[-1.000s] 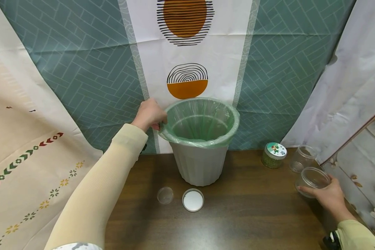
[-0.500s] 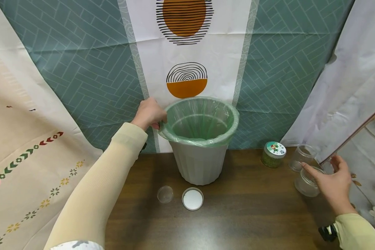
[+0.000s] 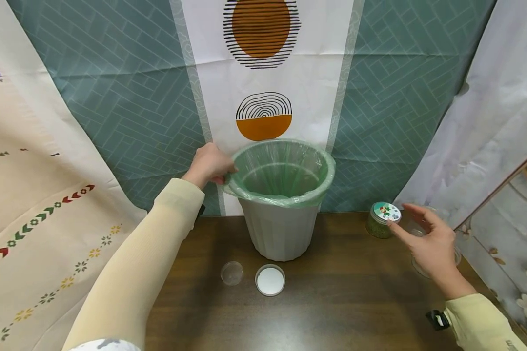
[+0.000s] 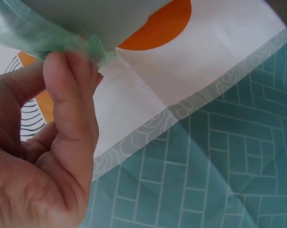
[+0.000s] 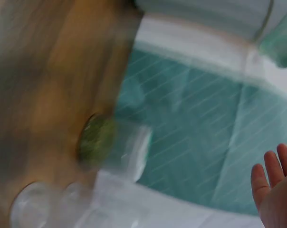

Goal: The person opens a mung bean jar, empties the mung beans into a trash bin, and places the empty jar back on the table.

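Note:
My left hand (image 3: 211,163) grips the rim of a grey trash can (image 3: 282,229) lined with a green trash bag (image 3: 283,180). In the left wrist view its fingers (image 4: 70,90) are bent at the bag's edge. My right hand (image 3: 430,248) holds nothing; its thumb and fingers are spread, with the fingertips close to a lidded jar (image 3: 383,220) of green bits. That jar appears blurred in the right wrist view, the hand at the lower right. Behind the right hand, two clear jars are mostly covered in the head view; both show as blurred clear shapes in the right wrist view.
On the wooden table (image 3: 334,302), in front of the can, lie a small clear dish (image 3: 232,273) and a round dish with a white inside (image 3: 270,280). Teal and white cloth (image 3: 391,112) hangs behind; a flowered panel (image 3: 509,253) borders the right side.
My right hand has let go of the nearer clear jar, lifted and moved left toward the lidded jar. The left hand has kept its grip on the can's rim.

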Demonstrator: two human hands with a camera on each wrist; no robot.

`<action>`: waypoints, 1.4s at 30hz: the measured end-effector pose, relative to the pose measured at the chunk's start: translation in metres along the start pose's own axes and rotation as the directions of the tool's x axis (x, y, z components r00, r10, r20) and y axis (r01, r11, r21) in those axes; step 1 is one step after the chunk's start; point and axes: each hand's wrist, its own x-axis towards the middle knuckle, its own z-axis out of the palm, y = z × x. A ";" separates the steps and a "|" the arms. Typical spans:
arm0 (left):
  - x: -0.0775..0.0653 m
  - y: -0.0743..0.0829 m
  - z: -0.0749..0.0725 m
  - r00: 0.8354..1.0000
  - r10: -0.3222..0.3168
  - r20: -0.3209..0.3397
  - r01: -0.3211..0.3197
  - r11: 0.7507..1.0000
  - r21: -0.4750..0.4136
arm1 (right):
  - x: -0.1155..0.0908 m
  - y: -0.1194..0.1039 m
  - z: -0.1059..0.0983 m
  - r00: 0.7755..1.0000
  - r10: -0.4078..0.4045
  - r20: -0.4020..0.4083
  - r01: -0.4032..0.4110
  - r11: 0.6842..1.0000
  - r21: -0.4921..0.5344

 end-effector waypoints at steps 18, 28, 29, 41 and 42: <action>-0.048 -0.008 -0.004 0.947 0.202 -0.250 -0.206 0.979 0.011 | -0.009 -0.041 0.029 0.974 -0.172 0.144 0.166 0.985 0.055; -0.111 -0.021 0.047 0.717 0.421 -0.556 -0.587 0.794 -0.157 | -0.010 -0.033 0.040 0.973 -0.174 0.155 0.172 0.985 0.020; -0.116 -0.024 0.055 0.694 0.445 -0.566 -0.620 0.769 -0.155 | -0.010 -0.032 0.041 0.973 -0.169 0.155 0.169 0.985 0.014; -0.122 -0.092 0.151 0.559 0.713 -0.424 -0.762 0.643 0.078 | -0.014 -0.001 0.052 0.994 -0.022 0.105 0.029 0.997 -0.065; -0.122 -0.098 0.157 0.575 0.718 -0.392 -0.752 0.653 0.093 | -0.014 0.003 0.053 0.996 -0.001 0.090 0.008 0.997 -0.074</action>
